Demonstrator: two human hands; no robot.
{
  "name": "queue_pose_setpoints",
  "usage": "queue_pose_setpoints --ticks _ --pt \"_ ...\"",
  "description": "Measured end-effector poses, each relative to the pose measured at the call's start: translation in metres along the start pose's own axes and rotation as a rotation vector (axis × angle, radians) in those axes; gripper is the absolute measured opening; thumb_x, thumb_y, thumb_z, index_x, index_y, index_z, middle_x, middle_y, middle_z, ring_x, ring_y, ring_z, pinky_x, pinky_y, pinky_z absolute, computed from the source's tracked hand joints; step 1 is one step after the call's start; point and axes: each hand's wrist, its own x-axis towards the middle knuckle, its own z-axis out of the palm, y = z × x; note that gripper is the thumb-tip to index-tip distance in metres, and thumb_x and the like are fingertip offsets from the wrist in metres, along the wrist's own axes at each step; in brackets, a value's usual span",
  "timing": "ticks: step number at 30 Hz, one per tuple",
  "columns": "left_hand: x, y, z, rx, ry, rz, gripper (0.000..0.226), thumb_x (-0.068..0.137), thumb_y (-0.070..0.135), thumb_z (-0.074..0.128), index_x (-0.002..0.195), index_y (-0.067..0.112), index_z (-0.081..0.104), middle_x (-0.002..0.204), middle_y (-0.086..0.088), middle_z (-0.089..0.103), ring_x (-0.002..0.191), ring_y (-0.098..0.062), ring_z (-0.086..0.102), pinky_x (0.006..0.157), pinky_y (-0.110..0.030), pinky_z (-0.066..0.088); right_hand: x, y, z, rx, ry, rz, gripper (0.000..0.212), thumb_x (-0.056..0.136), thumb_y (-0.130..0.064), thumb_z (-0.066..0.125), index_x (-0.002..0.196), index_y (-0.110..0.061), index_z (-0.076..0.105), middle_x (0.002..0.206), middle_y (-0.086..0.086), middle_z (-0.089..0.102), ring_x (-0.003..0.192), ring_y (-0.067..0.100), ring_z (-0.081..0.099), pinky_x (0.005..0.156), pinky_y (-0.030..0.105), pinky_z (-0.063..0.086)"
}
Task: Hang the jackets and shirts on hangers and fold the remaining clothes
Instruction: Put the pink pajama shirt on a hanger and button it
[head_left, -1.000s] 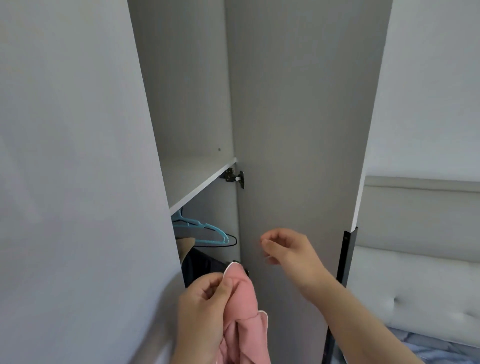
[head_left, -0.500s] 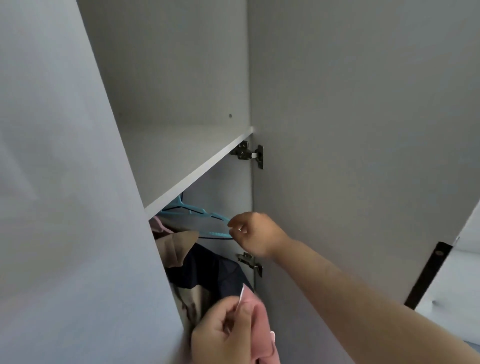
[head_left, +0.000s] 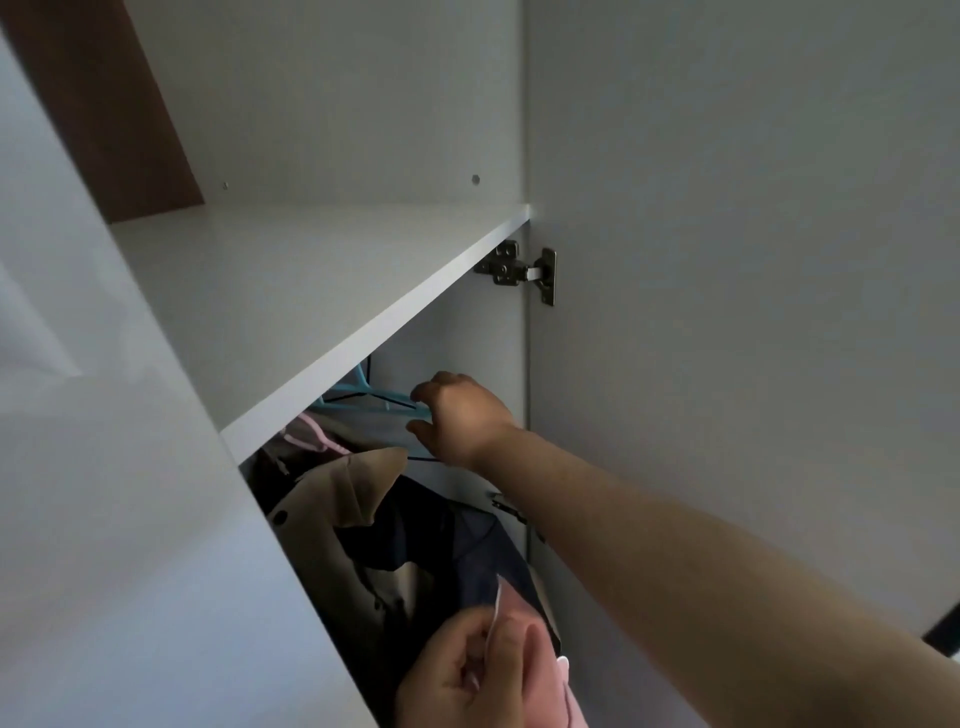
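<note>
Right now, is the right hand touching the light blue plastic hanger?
Cannot tell. In the head view the light blue plastic hanger passes between fingers and thumb of the right hand and hides behind it; neither contact nor gap shows plainly.

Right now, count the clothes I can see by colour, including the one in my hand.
Beige: 1, beige coat
Navy: 1, navy garment
Pink: 2, pink garment in the left hand, pink piece hanging behind
Total: 4
</note>
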Motion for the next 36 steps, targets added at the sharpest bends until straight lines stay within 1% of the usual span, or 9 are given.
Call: queue_pose_setpoints --ticks 3,6,10,17,24,28,32,34,36 --pt "0.007 0.007 0.004 -0.108 0.129 -0.005 0.037 0.075 0.004 0.077 0.049 0.029 0.068 0.047 0.009 0.062 0.054 0.000 0.061 0.052 -0.004 0.041 0.005 0.002 0.010 -0.004 -0.012 0.084 0.043 0.092 -0.035 0.060 0.128 -0.011 0.057 0.124 0.014 0.058 0.113 0.034 0.053 0.092 0.038 0.047" --pt "0.019 0.006 0.003 -0.183 0.165 -0.033 0.026 0.083 0.012 0.071 0.063 0.028 0.068 0.064 0.020 0.068 0.064 0.010 0.060 0.053 0.001 0.039 0.007 0.008 0.015 0.035 -0.019 0.189 0.038 0.093 -0.034 0.059 0.123 -0.012 0.060 0.123 0.013 0.062 0.112 0.033 0.056 0.092 0.036 0.048" --pt "0.027 0.000 0.005 -0.190 0.239 -0.043 0.019 0.088 0.022 0.066 0.071 0.031 0.067 0.072 0.024 0.067 0.071 0.009 0.060 0.054 -0.010 0.041 0.005 0.019 0.022 0.128 -0.059 0.288 0.026 0.093 -0.031 0.058 0.109 -0.013 0.067 0.109 0.012 0.066 0.102 0.031 0.059 0.079 0.031 0.046" --pt "0.032 -0.005 0.007 -0.211 0.263 0.012 0.020 0.087 0.020 0.066 0.071 0.033 0.067 0.071 0.022 0.068 0.071 0.008 0.062 0.053 -0.001 0.041 -0.003 0.022 0.029 0.363 0.060 0.276 0.019 0.096 -0.015 0.053 0.087 -0.004 0.066 0.071 0.006 0.052 0.070 0.025 0.048 0.056 0.026 0.024" --pt "0.036 -0.006 0.010 -0.268 0.253 0.051 0.022 0.087 0.016 0.066 0.072 0.032 0.068 0.074 0.020 0.070 0.070 0.007 0.063 0.054 -0.003 0.043 -0.006 0.022 0.015 0.427 0.137 0.230 0.021 0.096 -0.011 0.053 0.090 -0.001 0.070 0.071 0.004 0.054 0.067 0.018 0.047 0.055 0.022 0.026" --pt "0.036 -0.006 0.011 -0.279 0.235 0.035 0.025 0.086 0.014 0.067 0.068 0.032 0.068 0.070 0.020 0.070 0.066 0.008 0.063 0.052 -0.004 0.043 -0.016 0.016 0.003 0.403 0.152 0.174 0.024 0.096 -0.014 0.054 0.073 -0.012 0.061 0.058 -0.007 0.043 0.056 0.012 0.042 0.047 0.017 0.028" --pt "0.031 -0.006 0.012 -0.281 0.209 0.020 0.020 0.087 0.022 0.067 0.071 0.035 0.071 0.076 0.015 0.071 0.071 0.000 0.065 0.059 -0.015 0.045 -0.015 0.003 -0.013 0.388 0.143 0.192 0.021 0.097 -0.015 0.053 0.093 -0.007 0.072 0.073 0.001 0.055 0.070 0.017 0.048 0.056 0.022 0.028" --pt "0.031 -0.003 0.011 -0.295 0.196 0.018 0.013 0.086 0.030 0.065 0.076 0.034 0.073 0.077 0.014 0.072 0.072 -0.002 0.066 0.055 -0.011 0.045 -0.018 0.000 -0.020 0.385 0.136 0.201 0.023 0.097 -0.016 0.053 0.105 -0.007 0.072 0.087 0.007 0.065 0.078 0.020 0.054 0.063 0.024 0.035" --pt "0.032 0.001 0.011 -0.334 0.181 0.027 0.013 0.088 0.029 0.064 0.081 0.035 0.073 0.075 0.013 0.072 0.070 0.001 0.065 0.053 -0.006 0.044 -0.025 0.001 -0.026 0.381 0.142 0.219 0.024 0.097 -0.017 0.053 0.107 -0.008 0.072 0.090 0.010 0.067 0.079 0.022 0.058 0.066 0.025 0.041"
